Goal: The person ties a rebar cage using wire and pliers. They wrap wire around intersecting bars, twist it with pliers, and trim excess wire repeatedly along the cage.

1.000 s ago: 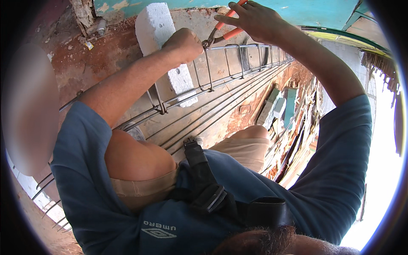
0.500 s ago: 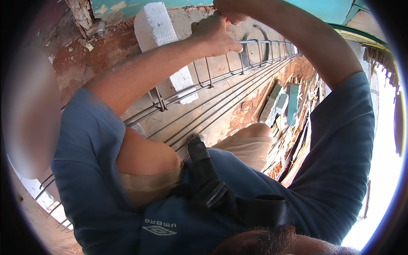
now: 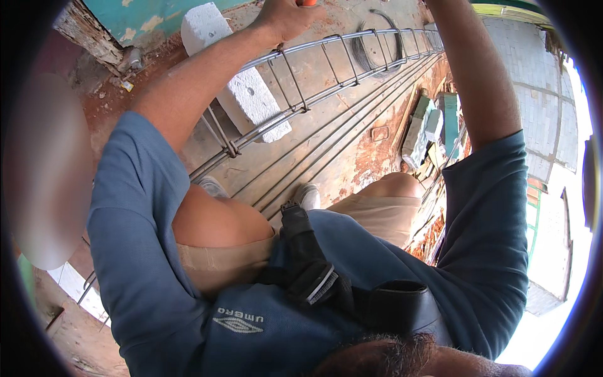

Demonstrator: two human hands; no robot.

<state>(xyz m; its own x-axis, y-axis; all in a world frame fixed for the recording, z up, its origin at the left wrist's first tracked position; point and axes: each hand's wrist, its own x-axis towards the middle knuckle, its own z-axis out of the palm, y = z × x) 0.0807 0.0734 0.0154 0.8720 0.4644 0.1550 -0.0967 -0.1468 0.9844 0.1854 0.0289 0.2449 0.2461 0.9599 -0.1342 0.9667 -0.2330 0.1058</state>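
My left hand [image 3: 290, 22] is at the top edge of the view, its fingers closed around a small orange thing [image 3: 306, 2], mostly cut off, so I cannot tell its kind. Just below the hand runs a long rebar cage [image 3: 304, 108], steel bars with rectangular stirrups tied along them. It rests on a white block [image 3: 254, 94] with a small hole in its face. My right forearm [image 3: 468, 56] reaches up past the top edge; that hand is out of the picture.
Several loose steel bars [image 3: 342, 133] lie along the floor between the cage and my feet. A wire coil [image 3: 361, 53] sits beyond the cage. Scrap wood [image 3: 418, 135] is piled at the right. A weathered post [image 3: 91, 34] stands by the turquoise wall [image 3: 166, 19] at far left.
My hands were close together above the cage; they have drawn apart. The right has swung rightward out of view, while the left has moved slightly left and up.
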